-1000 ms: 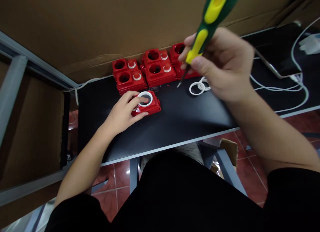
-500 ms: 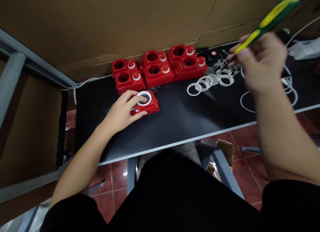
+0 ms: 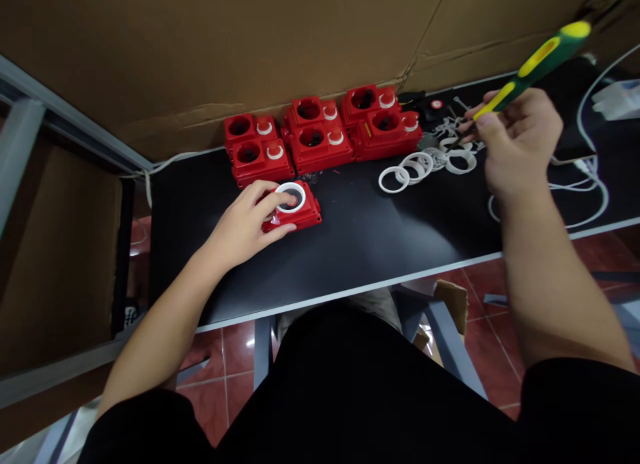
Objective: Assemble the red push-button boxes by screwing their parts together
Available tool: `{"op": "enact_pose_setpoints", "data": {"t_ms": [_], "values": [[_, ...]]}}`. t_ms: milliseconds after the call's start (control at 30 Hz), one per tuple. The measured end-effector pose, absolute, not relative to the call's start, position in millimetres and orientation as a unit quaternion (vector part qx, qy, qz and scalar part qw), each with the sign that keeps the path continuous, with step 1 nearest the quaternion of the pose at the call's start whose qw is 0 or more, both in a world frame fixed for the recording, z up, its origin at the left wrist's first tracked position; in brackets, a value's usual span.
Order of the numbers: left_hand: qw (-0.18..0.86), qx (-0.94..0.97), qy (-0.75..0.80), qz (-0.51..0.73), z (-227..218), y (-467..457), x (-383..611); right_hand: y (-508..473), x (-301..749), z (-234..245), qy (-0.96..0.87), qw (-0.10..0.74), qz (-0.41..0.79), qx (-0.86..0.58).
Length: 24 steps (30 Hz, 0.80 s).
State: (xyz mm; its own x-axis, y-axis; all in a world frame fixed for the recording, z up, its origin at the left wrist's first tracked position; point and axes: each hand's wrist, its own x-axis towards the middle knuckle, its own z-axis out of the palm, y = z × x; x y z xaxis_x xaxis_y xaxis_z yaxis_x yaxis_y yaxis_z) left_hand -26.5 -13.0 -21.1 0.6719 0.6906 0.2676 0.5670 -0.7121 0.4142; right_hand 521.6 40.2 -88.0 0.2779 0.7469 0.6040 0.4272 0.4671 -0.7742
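My left hand [image 3: 249, 223] grips a red plastic housing [image 3: 313, 212] that lies on the black table. One fingertip reaches inside the white ring [image 3: 301, 188] on the housing's top, and the thumb rests along the near side. Part of the housing is covered by the fingers. On the right, my right hand [image 3: 525, 141] is closed around a screwdriver [image 3: 543, 63] with a green and yellow handle. Its dark shaft points down and left, over loose white rings [image 3: 461, 163] and small screws [image 3: 447, 127]. Where exactly the tip is cannot be made out.
Several more red housings [image 3: 323, 151] stand in rows against the cardboard wall [image 3: 250, 44]. White cables [image 3: 603, 184] and a pale plastic bag [image 3: 619, 101] lie at the right. A grey metal frame [image 3: 30, 137] rises at the left, and the table's light edge [image 3: 350, 291] runs nearest me.
My right hand has come down somewhat with the screwdriver, closer to the small screws and white rings. The left hand keeps its hold on the red housing. The view has shifted slightly.
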Motion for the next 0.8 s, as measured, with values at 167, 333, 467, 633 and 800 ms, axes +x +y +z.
{"op": "enact_pose_setpoints", "data": {"t_ms": [167, 333, 467, 633, 800], "values": [[0.158, 0.898, 0.364, 0.188, -17, -14, -26, 43, 516, -79, -0.544, 0.665, 0.081, -0.505], [0.152, 0.908, 0.348, 0.174, -8, -13, -33, 55, 501, -58, -0.543, 0.698, 0.047, -0.464], [0.171, 0.904, 0.343, 0.190, -1, -13, -37, 58, 462, -30, -0.578, 0.704, 0.075, -0.405], [0.227, 0.860, 0.381, 0.254, 3, -12, -41, 42, 393, 5, -0.637, 0.637, 0.211, -0.379], [0.180, 0.891, 0.368, 0.195, -1, -6, -48, 31, 352, 21, -0.738, 0.407, 0.450, -0.295]]}}
